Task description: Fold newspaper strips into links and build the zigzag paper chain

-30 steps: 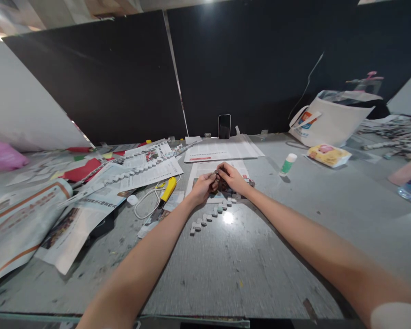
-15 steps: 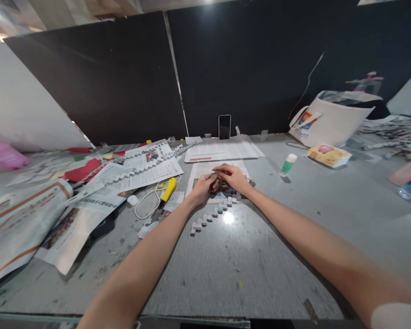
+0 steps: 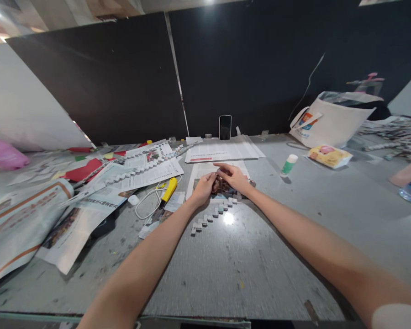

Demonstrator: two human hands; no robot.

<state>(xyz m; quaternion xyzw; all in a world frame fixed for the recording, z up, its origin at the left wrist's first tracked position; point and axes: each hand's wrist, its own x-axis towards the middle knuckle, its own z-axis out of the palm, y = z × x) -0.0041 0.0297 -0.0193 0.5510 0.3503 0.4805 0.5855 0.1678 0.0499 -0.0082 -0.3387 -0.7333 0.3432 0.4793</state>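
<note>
At nine o'clock on the grey desk (image 3: pixel 246 274), crumpled newspapers (image 3: pixel 23 214) are spread, with red paper scraps (image 3: pixel 80 171) behind them. Toward ten o'clock a long chain of folded paper links (image 3: pixel 140 168) is laid across a printed sheet. Just right of it, a yellow-handled utility knife (image 3: pixel 167 191) is seen lying over a white cable (image 3: pixel 147 203).

At the centre, the left hand (image 3: pixel 202 188) and the right hand (image 3: pixel 233 177) are brought together over a newspaper sheet (image 3: pixel 205 170). A small dark folded paper piece (image 3: pixel 219 184) is pinched between them: the left grip is closed on its left end with thumb and fingertips, the right grip is closed on its right end, with the right index finger stretched out flat toward nine o'clock above it. The piece is thus held directly between the two grips, just above the sheet. How much of it is covered by the fingers cannot be told.

At six o'clock of the hands, a short stepped row of folded paper links (image 3: pixel 210 215) is laid on the desk, running down toward seven o'clock, near the hands but not touched.

At twelve o'clock a phone (image 3: pixel 225 127) is propped upright against the dark wall. At two o'clock a glue stick (image 3: pixel 289 165) stands, with a yellow snack packet (image 3: pixel 329 156) and a white tote bag (image 3: pixel 332 121) beyond.
</note>
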